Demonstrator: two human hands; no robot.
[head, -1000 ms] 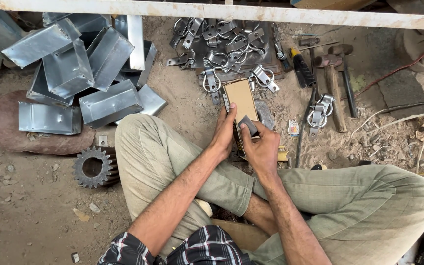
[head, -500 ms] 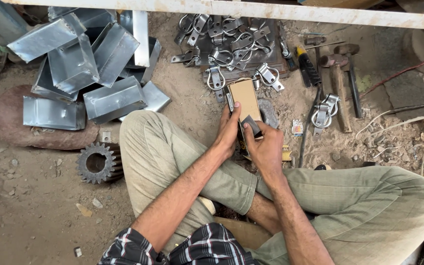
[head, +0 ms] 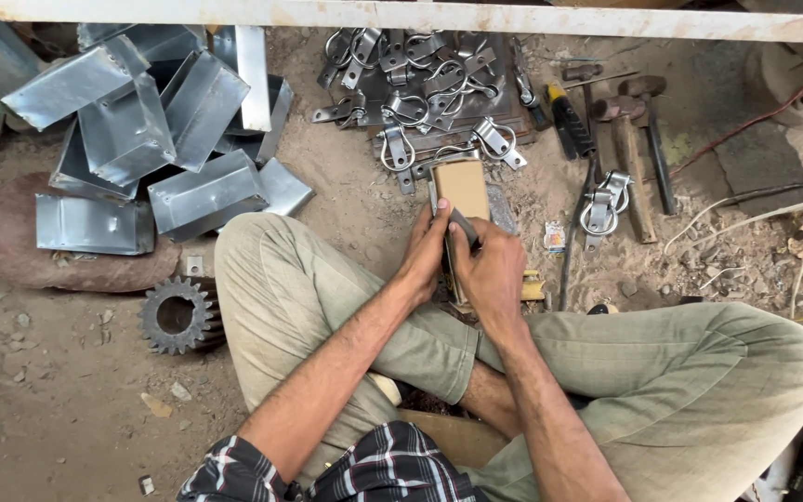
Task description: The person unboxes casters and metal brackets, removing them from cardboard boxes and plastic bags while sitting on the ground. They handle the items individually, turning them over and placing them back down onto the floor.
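The work is done on a bare dirt floor [head: 39, 390], dusty and strewn with small stones and scraps. A pale, rust-flecked metal bar [head: 420, 16] runs across the top of the view. At the upper left, folded boxes of grey sheet metal [head: 155, 130] are heaped, partly over a flat reddish stone [head: 11, 251]. A dark toothed gear [head: 177, 316] lies on the dirt just below the stone.

At the upper centre, a pile of bent metal clamps with wire loops [head: 420, 79] is spread out. To its right, hammers [head: 638, 139] and a dark-handled tool [head: 569, 121] are laid side by side, with one more clamp [head: 601, 209] beside them. A small pale packet [head: 555, 237] with coloured print lies just left of that clamp; its print is too small to tell.

A tan rectangular block [head: 464, 189] is held upright in front of the crossed legs, just below the clamp pile. The left hand [head: 425, 256] is closed around its left edge. The right hand [head: 490, 270] is clenched on a thin dark metal piece [head: 462, 225] pressed against the block.
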